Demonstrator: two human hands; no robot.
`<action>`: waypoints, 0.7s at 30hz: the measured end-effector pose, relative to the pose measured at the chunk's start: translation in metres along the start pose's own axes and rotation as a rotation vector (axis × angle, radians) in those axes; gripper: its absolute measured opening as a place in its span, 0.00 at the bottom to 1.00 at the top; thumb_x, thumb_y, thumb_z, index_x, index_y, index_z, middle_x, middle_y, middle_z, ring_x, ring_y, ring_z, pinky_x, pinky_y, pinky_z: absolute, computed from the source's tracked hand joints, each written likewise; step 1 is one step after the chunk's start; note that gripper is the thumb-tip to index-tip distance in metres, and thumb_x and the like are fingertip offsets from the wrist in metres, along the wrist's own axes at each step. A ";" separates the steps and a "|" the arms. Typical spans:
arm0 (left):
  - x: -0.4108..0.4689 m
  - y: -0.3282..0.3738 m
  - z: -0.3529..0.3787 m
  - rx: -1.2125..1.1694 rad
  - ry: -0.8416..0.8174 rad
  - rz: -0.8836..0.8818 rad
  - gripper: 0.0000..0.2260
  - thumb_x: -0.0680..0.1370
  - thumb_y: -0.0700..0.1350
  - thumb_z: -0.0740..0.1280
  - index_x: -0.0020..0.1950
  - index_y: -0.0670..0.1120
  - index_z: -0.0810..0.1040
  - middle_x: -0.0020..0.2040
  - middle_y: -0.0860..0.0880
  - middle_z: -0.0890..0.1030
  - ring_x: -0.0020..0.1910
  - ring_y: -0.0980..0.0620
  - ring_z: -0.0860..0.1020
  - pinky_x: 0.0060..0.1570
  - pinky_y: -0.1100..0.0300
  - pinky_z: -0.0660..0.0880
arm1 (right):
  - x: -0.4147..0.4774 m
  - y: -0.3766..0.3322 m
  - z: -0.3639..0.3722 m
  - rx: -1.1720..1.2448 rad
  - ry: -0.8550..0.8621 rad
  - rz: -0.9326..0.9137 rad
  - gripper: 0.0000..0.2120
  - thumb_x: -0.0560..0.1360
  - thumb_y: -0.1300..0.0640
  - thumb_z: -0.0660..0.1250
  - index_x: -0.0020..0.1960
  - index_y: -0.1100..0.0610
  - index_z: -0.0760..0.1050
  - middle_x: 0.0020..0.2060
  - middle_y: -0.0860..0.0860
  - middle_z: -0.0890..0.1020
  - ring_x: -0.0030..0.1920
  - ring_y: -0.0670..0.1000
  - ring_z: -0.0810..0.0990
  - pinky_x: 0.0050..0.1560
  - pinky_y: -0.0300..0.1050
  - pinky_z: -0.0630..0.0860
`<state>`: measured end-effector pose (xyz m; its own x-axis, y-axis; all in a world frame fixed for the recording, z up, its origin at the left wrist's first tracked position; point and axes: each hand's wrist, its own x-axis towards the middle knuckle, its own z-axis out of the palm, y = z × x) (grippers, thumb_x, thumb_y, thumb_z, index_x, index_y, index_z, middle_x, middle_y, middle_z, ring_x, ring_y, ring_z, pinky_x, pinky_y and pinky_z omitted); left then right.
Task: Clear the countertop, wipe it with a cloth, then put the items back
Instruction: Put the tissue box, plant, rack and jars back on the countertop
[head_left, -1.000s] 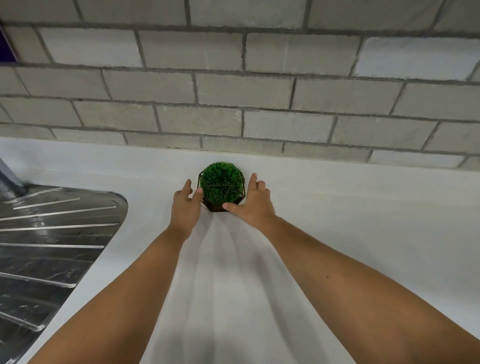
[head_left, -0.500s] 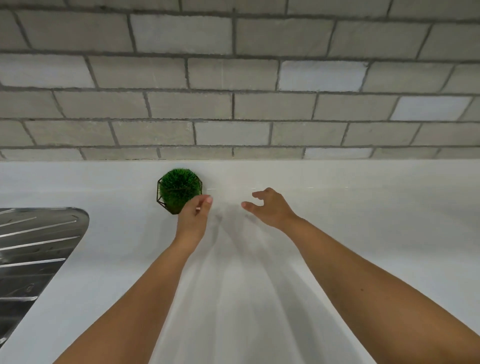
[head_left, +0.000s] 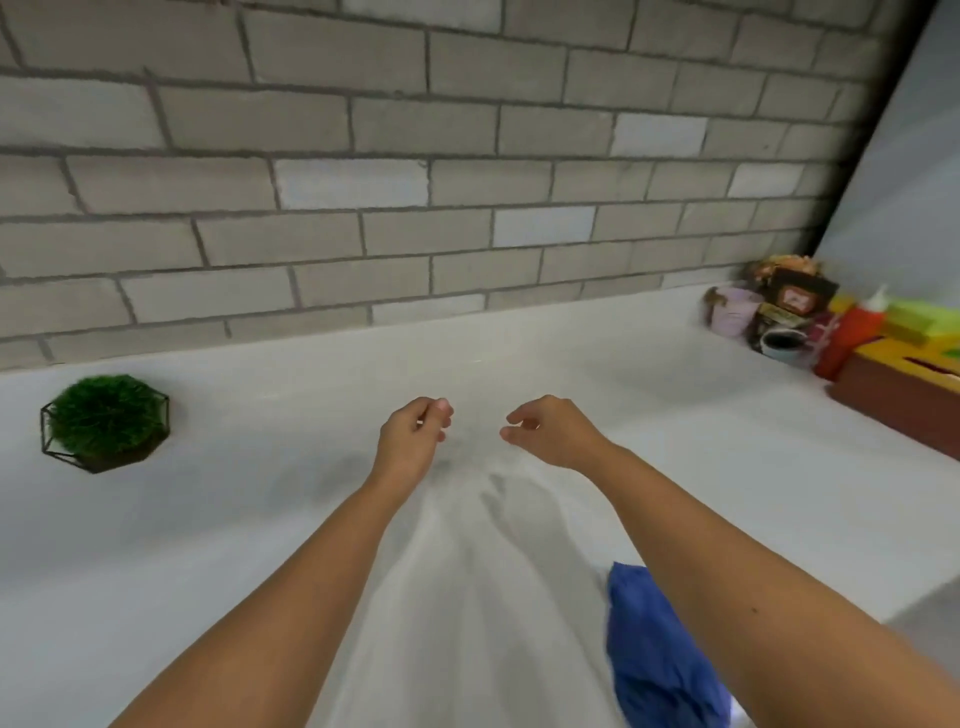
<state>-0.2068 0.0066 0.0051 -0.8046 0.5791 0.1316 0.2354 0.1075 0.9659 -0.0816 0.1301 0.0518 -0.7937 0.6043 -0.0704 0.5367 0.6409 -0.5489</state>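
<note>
One plant (head_left: 106, 418) | round green tuft | black wire frame | upright

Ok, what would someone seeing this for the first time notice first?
Two bare forearms stretch over the white countertop, the left hand and right hand loosely curled and holding nothing at mid-frame. A round green plant in a black wire pot stands alone at far left near the brick wall. A blue cloth shows beside the right forearm low in the frame, and a colourful cluster of items crowds the far right corner.
</note>
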 end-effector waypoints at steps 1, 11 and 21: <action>-0.006 0.007 0.021 -0.003 -0.022 0.011 0.10 0.80 0.48 0.60 0.46 0.45 0.78 0.40 0.52 0.79 0.37 0.55 0.77 0.43 0.60 0.71 | -0.009 0.018 -0.012 -0.003 0.010 0.014 0.19 0.75 0.48 0.65 0.63 0.56 0.75 0.58 0.53 0.79 0.57 0.51 0.77 0.56 0.40 0.72; -0.062 0.068 0.216 -0.010 -0.249 0.091 0.09 0.80 0.46 0.59 0.50 0.45 0.77 0.43 0.49 0.79 0.38 0.54 0.77 0.41 0.62 0.73 | -0.090 0.184 -0.114 -0.042 0.127 0.134 0.17 0.75 0.49 0.66 0.61 0.56 0.77 0.56 0.53 0.80 0.53 0.52 0.78 0.50 0.38 0.72; -0.054 0.108 0.346 -0.016 -0.447 0.119 0.08 0.80 0.47 0.60 0.48 0.46 0.77 0.41 0.50 0.79 0.36 0.54 0.77 0.41 0.59 0.72 | -0.095 0.288 -0.181 -0.044 0.362 0.290 0.12 0.75 0.53 0.66 0.54 0.57 0.80 0.53 0.53 0.81 0.52 0.53 0.78 0.46 0.43 0.75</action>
<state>0.0507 0.2665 0.0249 -0.4577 0.8787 0.1360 0.3004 0.0088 0.9538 0.2006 0.3427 0.0510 -0.4621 0.8829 0.0837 0.7396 0.4358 -0.5129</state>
